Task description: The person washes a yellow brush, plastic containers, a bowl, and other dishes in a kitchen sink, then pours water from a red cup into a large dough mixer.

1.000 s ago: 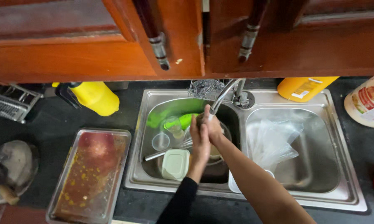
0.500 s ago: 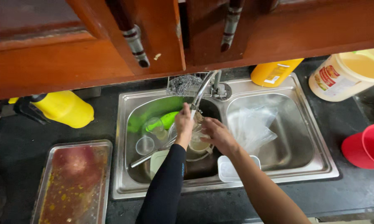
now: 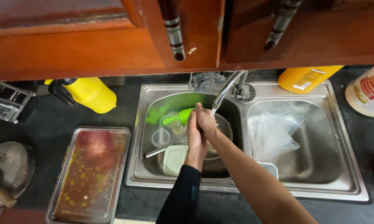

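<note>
My left hand [image 3: 195, 143], in a black sleeve, and my right hand [image 3: 206, 121], bare-armed, press together under the thin stream from the curved steel faucet [image 3: 227, 88]. Whether anything lies between the palms is hidden. They hover over a clear glass bowl [image 3: 225, 126] in the left basin of a steel double sink [image 3: 245, 188]. Beside the hands lie a green utensil [image 3: 177, 116], two clear cups [image 3: 160, 137], a white square container [image 3: 174, 159] and a metal handle [image 3: 157, 152].
A crumpled clear plastic bag [image 3: 274, 135] fills the right basin. A greasy metal tray [image 3: 91, 170] sits left of the sink, with a yellow bottle [image 3: 91, 94] behind it. An orange bottle [image 3: 307, 78] and a white jar [image 3: 367, 91] stand at the back right. Wooden cabinet doors [image 3: 112, 41] hang overhead.
The view has shifted, the sink now sitting further right and lower. My hands have stayed under the faucet, now pressed closer together, the right hand on top of the left.
</note>
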